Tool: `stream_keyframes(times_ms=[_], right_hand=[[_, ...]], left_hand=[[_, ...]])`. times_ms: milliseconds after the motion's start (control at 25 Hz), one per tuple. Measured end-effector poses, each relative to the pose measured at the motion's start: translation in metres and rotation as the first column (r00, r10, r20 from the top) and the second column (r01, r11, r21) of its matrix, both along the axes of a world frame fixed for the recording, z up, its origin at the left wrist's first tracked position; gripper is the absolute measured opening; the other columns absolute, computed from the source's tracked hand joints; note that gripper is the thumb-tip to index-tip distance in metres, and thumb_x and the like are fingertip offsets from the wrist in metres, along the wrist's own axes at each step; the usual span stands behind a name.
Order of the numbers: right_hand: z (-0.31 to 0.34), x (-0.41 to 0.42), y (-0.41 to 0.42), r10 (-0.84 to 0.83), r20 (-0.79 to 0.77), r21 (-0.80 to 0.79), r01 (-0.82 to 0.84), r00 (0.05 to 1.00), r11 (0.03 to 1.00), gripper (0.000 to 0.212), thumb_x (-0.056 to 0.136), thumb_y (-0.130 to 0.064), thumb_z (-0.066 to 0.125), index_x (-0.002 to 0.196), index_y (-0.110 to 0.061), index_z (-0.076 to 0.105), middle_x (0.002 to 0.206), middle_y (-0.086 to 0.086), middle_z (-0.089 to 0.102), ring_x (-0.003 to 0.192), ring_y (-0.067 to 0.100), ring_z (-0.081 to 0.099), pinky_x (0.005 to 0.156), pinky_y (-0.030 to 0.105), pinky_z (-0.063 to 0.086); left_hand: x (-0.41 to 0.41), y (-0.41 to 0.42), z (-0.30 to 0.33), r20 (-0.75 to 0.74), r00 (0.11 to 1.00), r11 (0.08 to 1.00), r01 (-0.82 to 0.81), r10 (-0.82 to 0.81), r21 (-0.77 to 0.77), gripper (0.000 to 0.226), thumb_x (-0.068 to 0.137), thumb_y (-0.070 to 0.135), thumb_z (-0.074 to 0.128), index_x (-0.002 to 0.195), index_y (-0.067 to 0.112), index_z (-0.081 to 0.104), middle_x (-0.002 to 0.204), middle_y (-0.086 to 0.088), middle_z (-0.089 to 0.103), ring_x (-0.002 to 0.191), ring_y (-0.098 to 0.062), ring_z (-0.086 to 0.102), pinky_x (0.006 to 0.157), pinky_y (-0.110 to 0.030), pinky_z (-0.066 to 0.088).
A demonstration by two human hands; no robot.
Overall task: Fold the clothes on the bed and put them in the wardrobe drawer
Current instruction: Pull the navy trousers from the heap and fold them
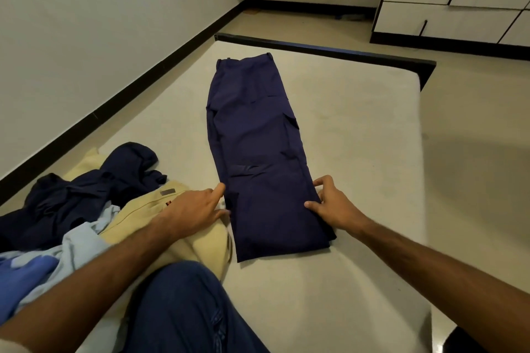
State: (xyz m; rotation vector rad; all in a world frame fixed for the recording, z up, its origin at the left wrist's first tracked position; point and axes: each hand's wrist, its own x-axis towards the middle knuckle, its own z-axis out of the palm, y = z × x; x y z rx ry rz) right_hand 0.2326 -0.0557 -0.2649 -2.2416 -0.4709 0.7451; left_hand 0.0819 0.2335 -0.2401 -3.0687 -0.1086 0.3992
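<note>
Navy blue trousers (pixel 255 146) lie lengthwise on the bed (pixel 358 129), one leg over the other, waistband at the far end. My left hand (pixel 195 209) touches the trousers' left edge near the hems with straight fingers. My right hand (pixel 329 203) pinches the right edge of the same leg end, thumb on top. A heap of unfolded clothes (pixel 94 203) lies at the left: dark navy, beige, light blue and blue pieces. The white wardrobe (pixel 459 8) with its drawers stands at the far right, shut.
The bed's left side runs close to the wall (pixel 86 37) with its black skirting. A dark bed frame (pixel 329 50) borders the far end. Floor (pixel 473 137) lies to the right of the bed. My knee in blue jeans (pixel 183 309) rests on the mattress.
</note>
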Motion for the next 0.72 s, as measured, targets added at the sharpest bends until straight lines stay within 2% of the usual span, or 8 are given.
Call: stream_keyframes(times_ms=[120,200,280,360,440,480,600,720], right_hand=[[0.003,-0.011,-0.006,0.144,0.247,-0.097,-0.123,0.958,0.988,0.083,0.090,-0.055,0.065,0.152,-0.019,0.024,0.145,0.010,0.043,0.128,0.027,0.048,0.108,0.044,0.044],[0.002,-0.017,-0.015,0.391,0.472,-0.263,-0.297,0.790,0.918,0.099,0.082,-0.080,0.048,0.159,-0.025,0.018,0.163,0.011,0.019,0.147,0.031,0.024,0.120,0.049,0.026],[-0.002,-0.024,-0.021,0.653,0.539,-0.413,-0.509,0.531,0.755,0.099,0.085,-0.078,0.041,0.162,-0.024,0.011,0.169,0.011,0.000,0.156,0.028,0.003,0.126,0.048,0.008],[-0.010,-0.030,-0.021,0.783,0.512,-0.529,-0.589,0.353,0.611,0.094,0.087,-0.055,0.048,0.163,-0.019,0.005,0.169,0.013,-0.005,0.156,0.026,-0.004,0.126,0.046,-0.001],[-0.016,-0.034,-0.015,0.802,0.489,-0.547,-0.596,0.343,0.589,0.092,0.087,-0.037,0.051,0.163,-0.016,0.003,0.169,0.014,-0.003,0.156,0.026,-0.002,0.126,0.044,-0.003],[-0.019,-0.035,-0.011,0.797,0.500,-0.553,-0.582,0.340,0.596,0.087,0.089,-0.031,0.050,0.162,-0.015,0.006,0.169,0.015,0.003,0.156,0.027,0.005,0.126,0.044,0.001],[-0.022,-0.037,0.000,0.784,0.533,-0.605,-0.504,0.318,0.616,0.070,0.095,-0.021,0.056,0.157,-0.009,0.028,0.161,0.019,0.033,0.148,0.034,0.035,0.117,0.049,0.036],[-0.009,-0.046,0.002,0.842,0.410,-0.682,-0.496,0.350,0.538,0.069,0.106,-0.016,0.044,0.161,-0.010,0.003,0.167,0.022,0.006,0.155,0.037,0.010,0.125,0.047,0.014]], left_hand=[[-0.006,0.020,-0.009,-0.054,0.998,0.970,0.003,0.010,0.243,0.039,0.105,0.046,0.029,0.128,0.017,0.040,0.115,-0.006,0.061,0.091,-0.021,0.063,0.074,-0.032,0.051],[-0.008,0.029,-0.010,-0.096,0.994,0.950,-0.019,0.052,0.311,0.040,0.106,0.045,0.029,0.133,0.017,0.038,0.117,-0.004,0.059,0.088,-0.016,0.061,0.069,-0.027,0.048],[-0.007,0.031,-0.008,-0.077,0.990,0.962,-0.093,0.116,0.255,0.039,0.104,0.044,0.037,0.134,0.018,0.037,0.122,-0.003,0.056,0.090,-0.016,0.060,0.071,-0.027,0.051],[-0.004,0.019,0.004,0.083,0.989,0.993,-0.120,0.120,-0.004,0.045,0.098,0.043,0.053,0.134,0.019,0.041,0.131,-0.001,0.050,0.104,-0.018,0.059,0.084,-0.032,0.053],[-0.003,-0.014,0.020,0.303,0.953,0.967,0.053,0.026,-0.250,0.059,0.092,0.057,0.056,0.137,0.022,0.045,0.141,0.003,0.044,0.124,-0.018,0.050,0.101,-0.035,0.045],[-0.002,-0.038,0.029,0.315,0.947,0.955,0.154,-0.069,-0.254,0.072,0.088,0.067,0.053,0.143,0.023,0.042,0.150,0.003,0.039,0.134,-0.018,0.042,0.109,-0.037,0.039],[0.003,-0.106,0.019,-0.036,0.981,0.981,0.188,-0.190,-0.042,0.110,0.081,0.074,0.054,0.160,0.013,0.007,0.167,-0.012,0.006,0.152,-0.032,0.012,0.123,-0.048,0.016],[0.003,-0.123,-0.013,-0.180,0.983,0.984,0.066,-0.035,0.168,0.111,0.087,0.061,0.056,0.157,0.004,-0.009,0.163,-0.025,-0.011,0.151,-0.046,0.001,0.123,-0.055,0.009]])
